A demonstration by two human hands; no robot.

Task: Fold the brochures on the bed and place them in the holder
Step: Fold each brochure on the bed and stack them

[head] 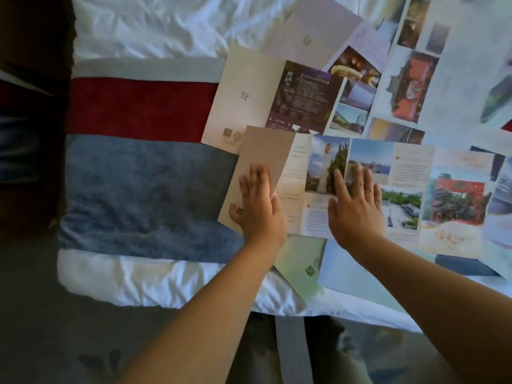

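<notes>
A brochure with landscape photos [368, 173] lies unfolded on the bed in front of me. Its left panel [263, 159], plain beige on the back, is turned over onto the middle. My left hand [257, 200] presses flat on that folded panel, fingers spread. My right hand [356, 206] lies flat, fingers apart, on the brochure's photo pages. Several other brochures lie around: a white and purple one [279, 98] behind, a green one [302, 261] under my wrists, more to the right [460, 206]. No holder is in view.
The bed has white sheets [166, 26] and a runner with a red stripe [138, 109] and a blue stripe [144, 195] on the left. The bed's near edge runs below my forearms, with grey patterned carpet [69, 342] beyond. Dark furniture stands at the far left.
</notes>
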